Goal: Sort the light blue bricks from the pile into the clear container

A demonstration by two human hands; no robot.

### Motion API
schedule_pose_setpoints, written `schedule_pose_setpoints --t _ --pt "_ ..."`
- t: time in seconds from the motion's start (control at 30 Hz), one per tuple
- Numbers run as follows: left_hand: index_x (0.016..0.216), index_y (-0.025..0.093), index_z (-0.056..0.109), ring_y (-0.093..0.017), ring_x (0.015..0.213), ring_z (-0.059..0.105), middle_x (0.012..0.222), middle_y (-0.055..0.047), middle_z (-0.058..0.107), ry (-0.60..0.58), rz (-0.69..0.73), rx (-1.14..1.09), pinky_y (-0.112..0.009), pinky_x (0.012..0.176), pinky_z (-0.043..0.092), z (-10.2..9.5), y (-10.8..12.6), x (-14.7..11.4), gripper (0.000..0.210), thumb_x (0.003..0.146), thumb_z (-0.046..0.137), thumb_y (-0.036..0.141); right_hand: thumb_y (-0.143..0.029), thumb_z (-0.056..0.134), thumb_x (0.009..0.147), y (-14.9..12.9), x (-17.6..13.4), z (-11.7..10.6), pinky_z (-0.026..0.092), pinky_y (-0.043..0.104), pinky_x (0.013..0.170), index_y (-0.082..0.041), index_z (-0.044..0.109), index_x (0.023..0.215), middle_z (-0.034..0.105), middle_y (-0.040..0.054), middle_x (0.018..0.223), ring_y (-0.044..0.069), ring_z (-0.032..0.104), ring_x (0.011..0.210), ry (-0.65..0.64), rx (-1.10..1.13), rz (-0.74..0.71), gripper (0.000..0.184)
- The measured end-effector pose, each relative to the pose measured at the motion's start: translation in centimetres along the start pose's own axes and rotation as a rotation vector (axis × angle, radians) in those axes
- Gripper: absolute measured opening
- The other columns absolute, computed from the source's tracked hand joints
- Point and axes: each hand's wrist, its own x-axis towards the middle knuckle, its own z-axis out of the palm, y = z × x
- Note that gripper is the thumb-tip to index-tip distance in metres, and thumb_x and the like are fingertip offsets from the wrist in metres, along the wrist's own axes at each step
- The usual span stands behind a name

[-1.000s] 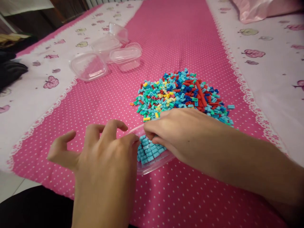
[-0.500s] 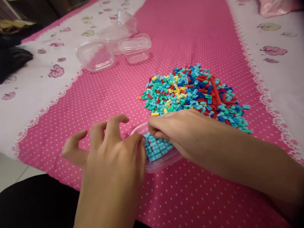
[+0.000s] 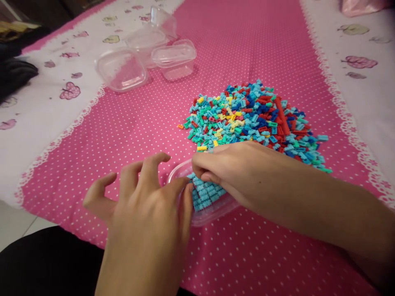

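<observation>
Nearest, at the bottom left of the frame, a dark-clothed lap [image 3: 40, 263] sits against the edge of the table, with a strip of pale floor [image 3: 12, 222] showing beside it. Just above, the left hand [image 3: 145, 222] lies low in the centre, fingers spread and curled, holding nothing; its thumb side touches the near rim of a clear shallow tub [image 3: 212, 213]. The tub rests on the cloth at lower centre and holds a layer of light blue bricks [image 3: 205, 195]. The right hand [image 3: 234, 172] comes in from the lower right with its forearm across the frame, fingertips bunched together and pressed down among those blue bricks; whether a brick is pinched between them cannot be told. Directly behind that hand, in the middle of the frame, lies a loose heap of small bricks [image 3: 249, 119] in blue, teal, red and yellow. All of this sits on a pink runner [image 3: 240, 45] with white dots and lace-like borders, laid over a white cloth [image 3: 40, 111] printed with pink leaf shapes. Toward the upper left stand several empty clear containers [image 3: 148, 53], clustered and touching. At the far left edge something dark [image 3: 15, 72] lies on the white cloth, and a glossy pink item [image 3: 361, 6] shows in the upper right corner.
</observation>
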Motion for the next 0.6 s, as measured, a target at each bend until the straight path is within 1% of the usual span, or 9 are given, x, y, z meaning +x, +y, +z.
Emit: schedule_pose_setpoints --t 0.07,0.2,0.33,0.47,0.6 --pt "0.095 0.035 0.079 -0.044 0.119 0.055 0.138 -0.01 0.062 -0.003 -0.003 -0.013 -0.078 0.098 0.032 0.0 0.0 -0.1 0.035 0.099 0.045 0.04 -0.011 0.049 0.098 -0.1 -0.2 -0.4 0.036 0.033 0.078 -0.021 0.062 0.111 0.072 0.002 0.106 0.018 0.063 0.09 -0.005 -0.013 0.016 0.021" --pt "0.098 0.035 0.08 -0.044 0.114 0.057 0.135 -0.012 0.063 0.008 -0.002 -0.019 -0.078 0.096 0.033 0.0 0.1 -0.2 0.034 0.099 0.046 0.039 -0.011 0.047 0.098 -0.2 -0.3 -0.6 0.037 0.033 0.076 -0.021 0.064 0.113 0.072 0.0042 0.114 0.018 0.063 0.093 -0.009 -0.036 0.021 0.024" --pt "0.095 0.032 0.08 -0.043 0.112 0.058 0.132 -0.014 0.066 0.031 -0.037 -0.006 -0.077 0.096 0.034 -0.3 0.9 -0.1 0.035 0.098 0.046 0.034 -0.011 0.048 0.098 0.0 -0.2 -0.2 0.035 0.033 0.074 -0.021 0.065 0.108 0.073 0.0028 0.105 0.017 0.061 0.084 -0.01 -0.046 0.007 0.022" --pt "0.098 0.032 0.08 -0.043 0.113 0.058 0.134 -0.015 0.065 0.031 -0.038 0.013 -0.078 0.097 0.033 -0.4 1.2 -0.1 0.035 0.098 0.045 0.034 -0.014 0.047 0.101 -0.2 0.0 -0.2 0.035 0.034 0.074 -0.022 0.066 0.111 0.074 0.0031 0.107 0.017 0.062 0.087 -0.027 -0.019 0.03 0.022" --pt "0.104 0.033 0.078 -0.043 0.114 0.057 0.136 -0.014 0.063 0.017 0.007 0.005 -0.078 0.097 0.033 -0.1 0.6 -0.1 0.033 0.099 0.046 0.037 -0.014 0.05 0.1 -0.3 0.0 -0.5 0.034 0.034 0.075 -0.022 0.064 0.108 0.073 0.0014 0.103 0.017 0.062 0.087 -0.036 0.005 0.029 0.018"
